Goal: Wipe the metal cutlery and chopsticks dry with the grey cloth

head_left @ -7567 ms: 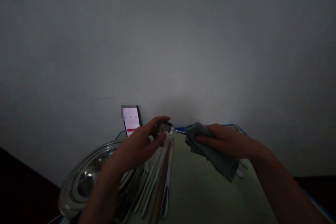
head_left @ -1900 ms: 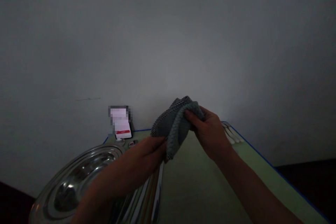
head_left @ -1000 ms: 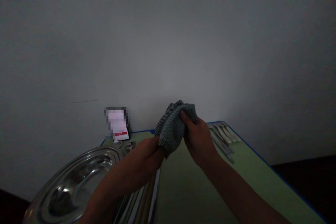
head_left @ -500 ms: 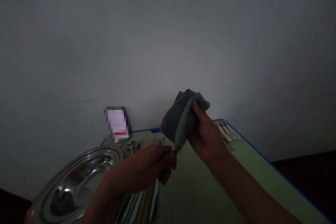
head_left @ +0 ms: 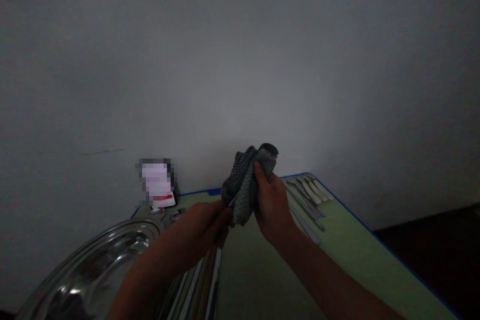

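Note:
My right hand is closed around a grey-green cloth with a black-and-white checked side, its thumb pressed on the folds. Wrapped in the cloth is a spoon, whose dark rounded bowl pokes out at the top. My left hand pinches the handle end just below the cloth, where a sliver of metal shows. Most of the spoon is hidden by the cloth. Both hands are raised above a green table with a blue edge.
A large shiny steel dish stands at the left. Several long utensils lie beside it, partly under my left arm. Several forks and other cutlery lie at the back right. A phone-like device, blurred out, leans against the wall.
The spoon's bowl now sticks out of the cloth's top, where only cloth showed before. My hands have come closer together. The view has shifted, showing more cutlery on the right.

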{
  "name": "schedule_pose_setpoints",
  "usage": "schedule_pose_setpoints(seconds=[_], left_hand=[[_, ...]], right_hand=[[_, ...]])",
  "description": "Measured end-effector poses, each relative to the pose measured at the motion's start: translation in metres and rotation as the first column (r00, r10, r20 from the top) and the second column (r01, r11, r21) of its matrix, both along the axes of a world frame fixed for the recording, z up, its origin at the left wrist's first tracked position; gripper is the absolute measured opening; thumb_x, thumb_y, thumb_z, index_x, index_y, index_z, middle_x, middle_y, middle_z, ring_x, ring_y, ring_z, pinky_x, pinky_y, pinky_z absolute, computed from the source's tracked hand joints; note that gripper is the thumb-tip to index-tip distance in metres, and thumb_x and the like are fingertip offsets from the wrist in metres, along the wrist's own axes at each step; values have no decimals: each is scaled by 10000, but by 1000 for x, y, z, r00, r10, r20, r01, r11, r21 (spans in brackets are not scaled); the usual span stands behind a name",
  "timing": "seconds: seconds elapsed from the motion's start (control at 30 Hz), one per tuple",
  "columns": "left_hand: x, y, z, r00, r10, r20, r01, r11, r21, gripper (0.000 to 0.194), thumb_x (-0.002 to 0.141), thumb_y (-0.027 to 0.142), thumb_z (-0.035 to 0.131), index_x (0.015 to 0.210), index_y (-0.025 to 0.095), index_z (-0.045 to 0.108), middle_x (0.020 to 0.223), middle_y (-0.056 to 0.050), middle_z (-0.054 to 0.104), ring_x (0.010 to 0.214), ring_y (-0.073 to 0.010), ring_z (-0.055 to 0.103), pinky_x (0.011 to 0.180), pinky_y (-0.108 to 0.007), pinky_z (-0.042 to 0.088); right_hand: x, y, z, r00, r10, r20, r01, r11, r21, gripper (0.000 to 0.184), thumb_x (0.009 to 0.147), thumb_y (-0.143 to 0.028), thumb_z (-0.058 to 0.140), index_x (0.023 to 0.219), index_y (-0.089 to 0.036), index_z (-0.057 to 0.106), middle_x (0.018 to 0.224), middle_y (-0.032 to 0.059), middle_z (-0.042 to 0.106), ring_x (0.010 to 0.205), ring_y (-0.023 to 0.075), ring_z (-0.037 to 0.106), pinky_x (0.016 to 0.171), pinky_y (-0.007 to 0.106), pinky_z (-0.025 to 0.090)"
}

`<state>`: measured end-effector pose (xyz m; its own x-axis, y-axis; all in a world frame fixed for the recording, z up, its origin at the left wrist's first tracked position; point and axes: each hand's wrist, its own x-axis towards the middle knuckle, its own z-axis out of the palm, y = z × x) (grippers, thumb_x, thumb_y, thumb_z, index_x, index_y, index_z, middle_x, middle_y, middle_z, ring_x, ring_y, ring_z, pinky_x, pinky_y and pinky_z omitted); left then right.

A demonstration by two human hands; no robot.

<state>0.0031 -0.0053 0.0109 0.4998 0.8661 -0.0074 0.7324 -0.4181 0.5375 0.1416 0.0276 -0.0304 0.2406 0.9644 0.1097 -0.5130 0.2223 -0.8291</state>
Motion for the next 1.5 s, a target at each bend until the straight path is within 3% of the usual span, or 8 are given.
schedule_pose_setpoints(seconds=[0.17,0.4,0.6,0.83,1.03,1.17,1.33,1.5], left_hand=[[-3,2,4,999,36,-30,-36,999,29,334,878,361,333,759,187,592,653,0,640,596,-142,584,556,-227,415],[-23,-6,21,938,321,130,-346,858,380,355,850,484,397,949,181,553,772,-40,646,635,-176,591,595,-281,448],[-9,-4,16,977,212,17,-191,842,504,321,855,411,421,990,218,640,872,-38,679,748,-190,605,687,-271,440],[-25,6,13,840,508,193,-522,658,543,375,822,452,427,875,209,707,662,-13,685,560,-162,610,565,-233,405],[-25,10,8,775,566,281,-627,633,454,370,822,455,455,914,207,713,743,-9,707,635,-144,629,582,-204,411],[-26,12,7,803,532,269,-596,720,355,413,823,475,444,958,173,691,760,-25,712,494,-131,583,533,-230,431],[-11,8,-2,984,166,66,-177,951,254,338,847,394,426,880,180,685,666,-5,709,532,-133,612,521,-211,431],[-3,10,-9,990,104,-92,-62,925,374,369,880,351,356,757,172,654,646,-22,697,554,-140,623,536,-220,408]], right_hand=[[9,0,6,955,-40,295,7,994,111,349,777,-508,519,791,-171,611,707,16,612,647,135,529,596,264,413],[35,-9,21,521,8,853,-423,871,250,238,853,-336,458,782,-187,629,688,-3,609,640,135,528,588,253,390],[26,-20,21,331,-47,943,-472,857,208,239,876,-300,438,752,-189,609,726,15,643,650,142,550,604,264,381],[22,-18,19,197,-35,980,-503,854,131,254,894,-301,413,874,-168,628,889,72,679,790,165,588,712,286,406],[38,-15,24,54,-39,998,-503,862,61,275,899,-302,410,865,-145,634,838,68,678,737,148,587,690,266,398],[55,-12,30,-19,-14,1000,-508,861,2,288,892,-328,425,874,-134,638,830,71,682,707,141,592,653,249,393],[58,-12,30,-122,-48,991,-507,862,-20,295,890,-330,416,869,-136,638,827,78,688,709,147,604,645,245,391],[40,-12,19,-131,-41,991,-502,864,-31,269,887,-311,417,913,-147,628,947,99,687,846,182,612,729,271,404]])
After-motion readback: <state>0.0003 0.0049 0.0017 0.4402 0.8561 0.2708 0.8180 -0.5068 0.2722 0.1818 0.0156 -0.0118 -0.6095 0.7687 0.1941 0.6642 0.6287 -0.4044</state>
